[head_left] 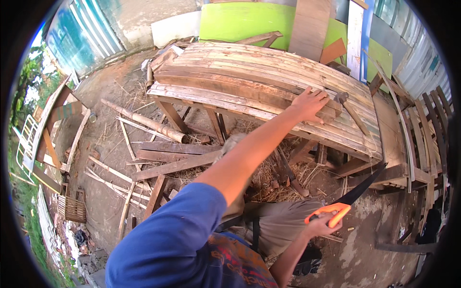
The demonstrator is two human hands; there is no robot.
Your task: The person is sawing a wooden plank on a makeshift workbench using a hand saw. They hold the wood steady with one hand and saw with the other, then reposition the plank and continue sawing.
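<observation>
My left arm reaches forward over the slatted wooden bench (269,60). My left hand (309,104) lies with its fingers spread on the right end of a thick brown wooden beam (225,87). The beam lies lengthwise along the bench top. Just right of that hand, a hammer (354,115) with a wooden handle rests on the slats. My right hand (324,225) is closed round the orange handle of a handsaw (357,192). The saw's dark blade points up and to the right, apart from the beam, below the bench's right end.
Under and before the bench lie loose planks (177,163), a bamboo pole (144,120) and straw. Green boards (247,24) lean behind it. Wooden slatted frames (422,129) stand at the right. A wooden crate (72,209) sits on the ground at the left.
</observation>
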